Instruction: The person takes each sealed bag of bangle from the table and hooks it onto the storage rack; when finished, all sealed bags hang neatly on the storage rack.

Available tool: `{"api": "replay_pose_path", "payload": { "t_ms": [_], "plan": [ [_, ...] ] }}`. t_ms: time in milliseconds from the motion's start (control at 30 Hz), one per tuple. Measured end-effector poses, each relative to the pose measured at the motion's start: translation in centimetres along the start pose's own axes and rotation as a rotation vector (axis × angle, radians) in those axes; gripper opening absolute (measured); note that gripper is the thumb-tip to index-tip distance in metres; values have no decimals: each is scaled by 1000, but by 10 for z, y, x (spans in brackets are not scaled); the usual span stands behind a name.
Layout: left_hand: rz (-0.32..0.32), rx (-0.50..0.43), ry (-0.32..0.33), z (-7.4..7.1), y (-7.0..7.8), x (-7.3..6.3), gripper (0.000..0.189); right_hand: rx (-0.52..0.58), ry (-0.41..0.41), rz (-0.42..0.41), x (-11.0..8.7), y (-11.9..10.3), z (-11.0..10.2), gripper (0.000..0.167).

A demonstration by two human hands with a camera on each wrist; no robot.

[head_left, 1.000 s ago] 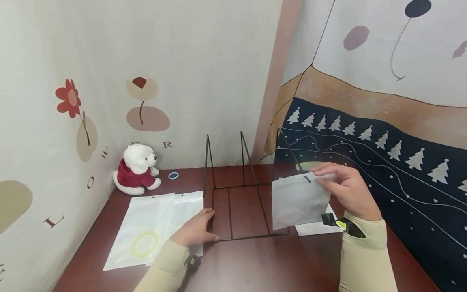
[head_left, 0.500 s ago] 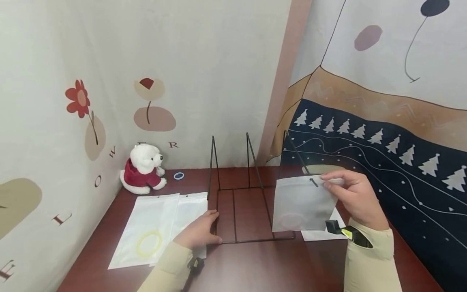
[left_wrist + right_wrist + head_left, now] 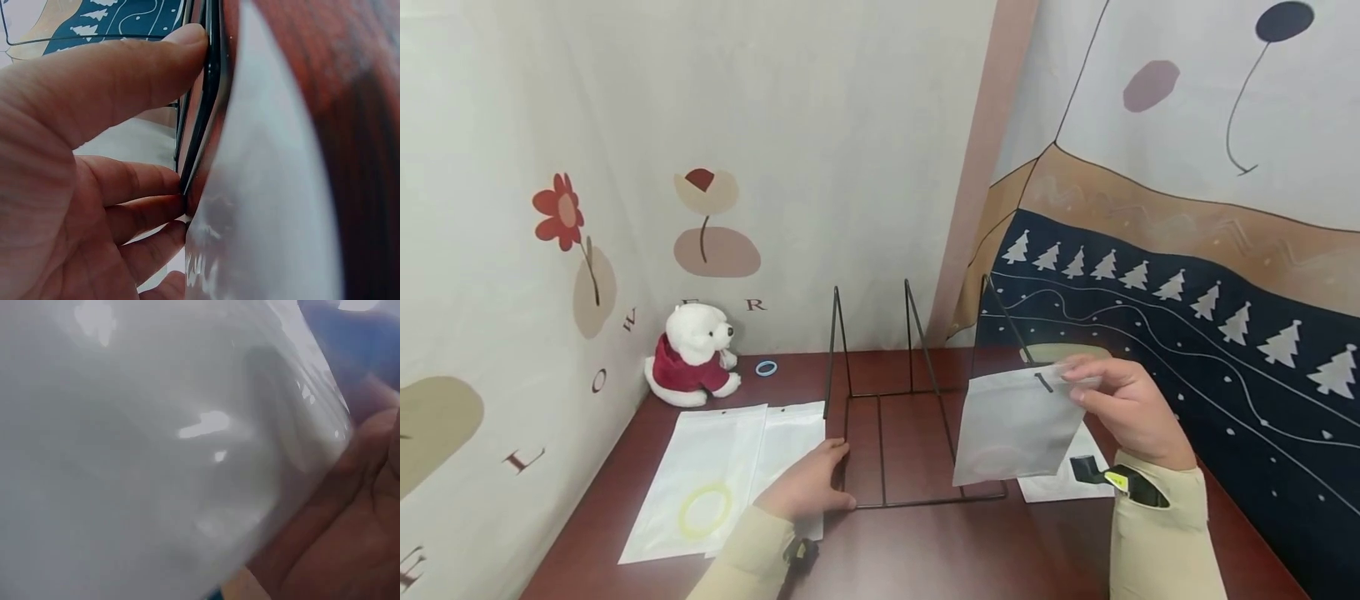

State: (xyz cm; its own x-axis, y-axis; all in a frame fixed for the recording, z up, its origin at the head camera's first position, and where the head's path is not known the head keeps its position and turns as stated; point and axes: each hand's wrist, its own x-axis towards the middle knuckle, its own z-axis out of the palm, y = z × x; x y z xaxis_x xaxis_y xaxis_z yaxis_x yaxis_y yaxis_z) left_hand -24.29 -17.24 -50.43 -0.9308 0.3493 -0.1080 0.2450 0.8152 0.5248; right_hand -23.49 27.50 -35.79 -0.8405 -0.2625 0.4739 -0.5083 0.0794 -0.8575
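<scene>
my right hand (image 3: 1138, 414) pinches a white bag (image 3: 1017, 427) by its corner! my left hand (image 3: 807, 485), fingers spread, touches the black rack (image 3: 882, 450).

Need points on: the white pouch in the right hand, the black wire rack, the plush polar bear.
White pouch (image 3: 1018, 429): head view, middle of its front face.
Black wire rack (image 3: 882, 450): head view, inner base bar.
Plush polar bear (image 3: 681, 367): head view, clothed torso.

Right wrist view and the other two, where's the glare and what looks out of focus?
Right wrist: bright glare spots on the held white plastic bag, soft focus; left wrist: flat-lying white plastic bag blurred, thin black metal rack crisper; head: pale sheen on the dark red table, otherwise fairly clear.
</scene>
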Motion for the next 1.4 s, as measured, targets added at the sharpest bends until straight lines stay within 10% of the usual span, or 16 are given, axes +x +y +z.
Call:
{"api": "replay_pose_path", "payload": {
  "t_ms": [433, 900, 1400],
  "plan": [
    [0, -4, -5, 5, -2, -3, 93, 56, -358, -55, 4, 27, -17, 49],
    [12, 0, -3, 11, -7, -3, 95, 227, -469, -27, 3, 56, -20, 61],
    [10, 7, 10, 1, -1, 0, 94, 179, -486, -29, 13, 79, -19, 66]
  ]
}}
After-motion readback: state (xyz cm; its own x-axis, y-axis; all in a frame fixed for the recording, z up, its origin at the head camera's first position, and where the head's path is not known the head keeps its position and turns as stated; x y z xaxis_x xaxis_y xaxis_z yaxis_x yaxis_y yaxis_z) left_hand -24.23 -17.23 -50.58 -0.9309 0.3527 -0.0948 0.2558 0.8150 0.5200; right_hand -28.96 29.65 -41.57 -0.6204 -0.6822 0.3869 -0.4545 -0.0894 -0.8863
